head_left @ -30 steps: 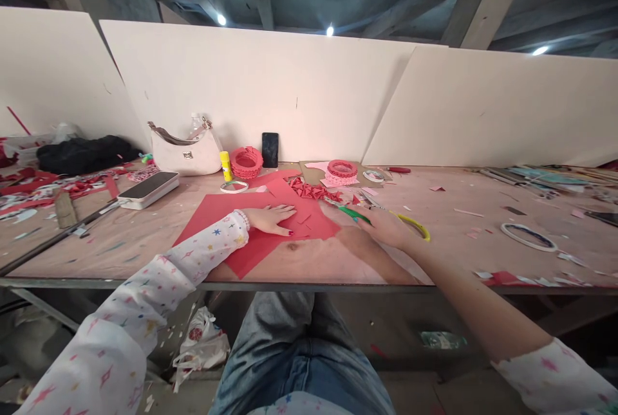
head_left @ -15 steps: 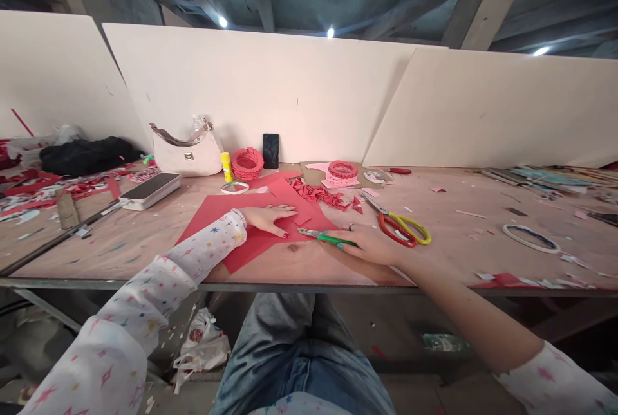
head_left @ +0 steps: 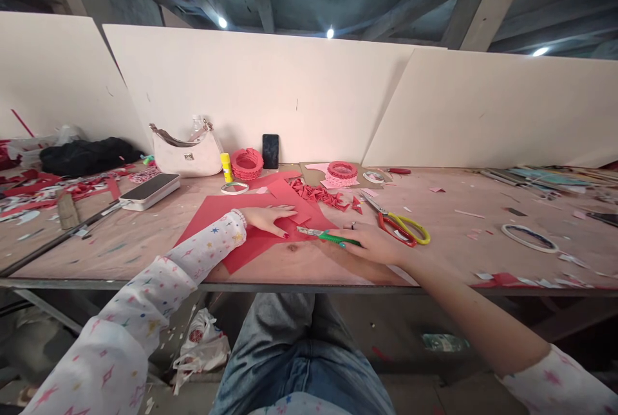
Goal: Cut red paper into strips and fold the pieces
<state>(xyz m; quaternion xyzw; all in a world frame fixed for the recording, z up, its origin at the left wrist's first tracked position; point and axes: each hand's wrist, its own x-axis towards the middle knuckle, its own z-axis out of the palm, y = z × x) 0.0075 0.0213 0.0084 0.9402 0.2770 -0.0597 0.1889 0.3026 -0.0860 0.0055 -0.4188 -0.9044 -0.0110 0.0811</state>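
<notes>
A red paper sheet point(head_left: 251, 228), near the tabletop's point(head_left: 458, 248) front edge, is pressed flat by the left hand point(head_left: 268, 217), fingers spread. A green cutter point(head_left: 324, 235) is gripped by the right hand point(head_left: 374, 242). No finished cut is seen yet.

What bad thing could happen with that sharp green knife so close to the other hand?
The right hand holds the green cutter with its tip pointed at the left hand, which lies flat on the red paper. A slip might nick those fingers. The paper could also shift or tear crookedly. The scissors lie close by the right wrist and might get knocked.
</notes>
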